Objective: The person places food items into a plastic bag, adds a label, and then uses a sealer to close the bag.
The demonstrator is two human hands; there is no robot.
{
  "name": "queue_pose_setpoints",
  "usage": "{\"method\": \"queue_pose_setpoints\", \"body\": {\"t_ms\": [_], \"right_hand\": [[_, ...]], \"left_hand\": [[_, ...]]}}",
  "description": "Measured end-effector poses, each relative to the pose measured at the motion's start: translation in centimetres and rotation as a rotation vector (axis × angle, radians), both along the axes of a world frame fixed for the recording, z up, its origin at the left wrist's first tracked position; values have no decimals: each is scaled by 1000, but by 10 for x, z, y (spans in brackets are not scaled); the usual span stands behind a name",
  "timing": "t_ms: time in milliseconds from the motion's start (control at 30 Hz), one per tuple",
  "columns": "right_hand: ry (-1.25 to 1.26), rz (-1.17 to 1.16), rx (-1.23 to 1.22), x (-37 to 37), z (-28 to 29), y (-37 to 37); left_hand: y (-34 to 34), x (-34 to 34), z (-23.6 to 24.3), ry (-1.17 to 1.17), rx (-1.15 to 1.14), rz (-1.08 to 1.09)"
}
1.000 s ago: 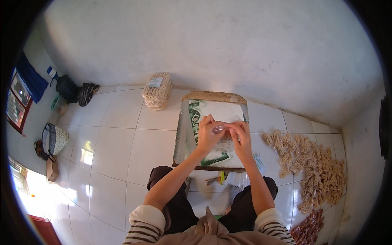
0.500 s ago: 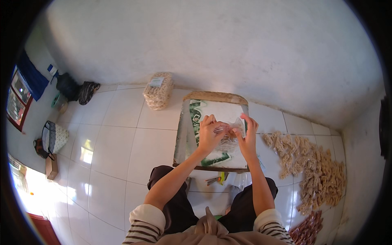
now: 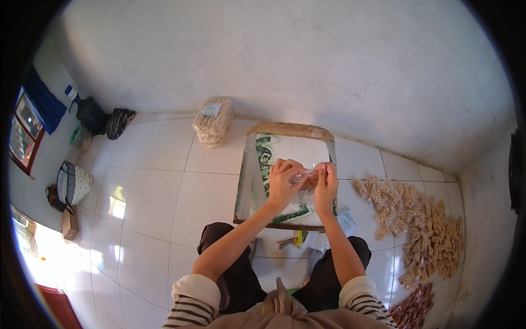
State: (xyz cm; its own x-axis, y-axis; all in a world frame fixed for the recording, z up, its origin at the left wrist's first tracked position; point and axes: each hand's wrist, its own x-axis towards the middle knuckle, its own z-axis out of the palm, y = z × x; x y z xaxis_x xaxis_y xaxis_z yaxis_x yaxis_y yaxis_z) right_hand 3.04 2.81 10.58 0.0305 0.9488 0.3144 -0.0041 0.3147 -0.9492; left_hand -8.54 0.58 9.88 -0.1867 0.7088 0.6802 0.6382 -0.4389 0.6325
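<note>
Both hands are over a worn low board (image 3: 285, 145) with a white and green top and a brown rim. My left hand (image 3: 282, 185) is closed on a clear plastic bag (image 3: 307, 176), fingers curled round its gathered part. My right hand (image 3: 325, 189) pinches the same bag from the right side. Something brownish shows inside the bag, mostly hidden by my fingers.
A tall bagged stack of beige snacks (image 3: 213, 123) stands by the back wall. Beige packets (image 3: 427, 230) and reddish packets (image 3: 411, 307) cover floor at right. Stapler-like tools (image 3: 292, 240) and printed labels (image 3: 346, 219) lie near the board. A water jug (image 3: 90, 115) and basket (image 3: 76, 183) stand left.
My right hand, raised with fingers apart half a second ago, has come down and in and closed on the bag. My left hand has shifted slightly right and down, still gripping it.
</note>
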Motion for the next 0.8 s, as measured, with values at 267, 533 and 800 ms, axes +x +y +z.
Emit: {"method": "queue_pose_setpoints", "body": {"t_ms": [267,533,800], "right_hand": [[-68,-17,63,1,-3,1],[-16,75,-52,6,6,2],[-15,37,-36,8,8,2]], "left_hand": [[-2,-5,1,-184,-208,-114],[-3,-2,-1,-297,-247,-137],[-4,1,10,-289,-273,-168]]}}
